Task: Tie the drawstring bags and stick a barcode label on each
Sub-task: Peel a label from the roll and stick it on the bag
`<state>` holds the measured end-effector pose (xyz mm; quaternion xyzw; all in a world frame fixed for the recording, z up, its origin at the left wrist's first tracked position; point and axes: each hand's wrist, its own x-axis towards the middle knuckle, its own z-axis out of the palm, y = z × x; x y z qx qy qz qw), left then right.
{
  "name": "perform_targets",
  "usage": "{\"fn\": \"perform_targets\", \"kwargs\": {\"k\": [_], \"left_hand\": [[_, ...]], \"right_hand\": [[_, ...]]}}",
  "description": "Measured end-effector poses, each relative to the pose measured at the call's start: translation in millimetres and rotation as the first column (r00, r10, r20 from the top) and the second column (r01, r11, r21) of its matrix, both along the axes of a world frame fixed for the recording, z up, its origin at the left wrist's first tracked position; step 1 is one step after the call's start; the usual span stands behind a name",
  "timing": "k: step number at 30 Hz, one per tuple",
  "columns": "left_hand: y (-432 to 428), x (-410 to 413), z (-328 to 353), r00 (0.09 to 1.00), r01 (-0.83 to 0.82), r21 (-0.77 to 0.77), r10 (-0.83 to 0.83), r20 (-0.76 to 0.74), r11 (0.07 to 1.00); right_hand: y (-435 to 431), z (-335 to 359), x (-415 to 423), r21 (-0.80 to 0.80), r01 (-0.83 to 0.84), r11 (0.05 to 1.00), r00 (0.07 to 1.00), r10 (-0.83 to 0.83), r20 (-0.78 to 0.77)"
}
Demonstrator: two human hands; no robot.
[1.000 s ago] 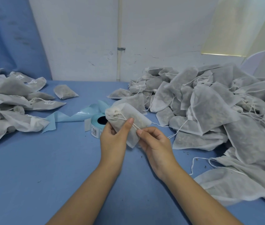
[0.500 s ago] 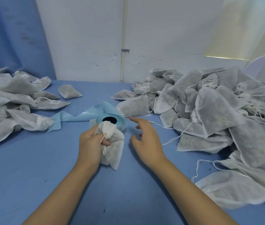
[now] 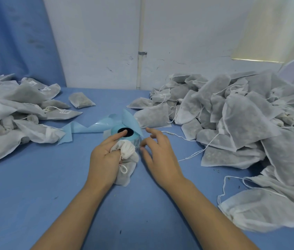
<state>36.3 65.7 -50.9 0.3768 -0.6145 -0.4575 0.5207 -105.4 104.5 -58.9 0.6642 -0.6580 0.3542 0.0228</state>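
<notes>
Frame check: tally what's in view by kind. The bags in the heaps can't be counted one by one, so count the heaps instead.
Heaps: 2, left heap and right heap
lone bag lying apart: 1
held bag, gripped by left hand: 1
label roll: 1
blue backing strip: 1
Total: 6

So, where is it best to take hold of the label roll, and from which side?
Probably its outer wall, from the right: the label roll stands on end, the left hand with the bag blocks its near-left side, and the right hand is open beside it.
</notes>
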Motion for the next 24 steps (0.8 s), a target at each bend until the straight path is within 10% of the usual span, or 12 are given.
{"fn": "perform_targets", "kwargs": {"k": [18,24], "left_hand": [[-7,-1,-7,0.924,0.272,-0.139,-0.218,0.315,0.952],[-3,-3,-5,0.933,0.307,-0.104,-0.278,0.228,0.946]], "right_hand": [[6,3,-23,-0.287,0.131,0.949,0.991,-0.131,0.021],[7,1,-13,-0.031,0.055,0.998,0.888,-0.035,0.458]]}}
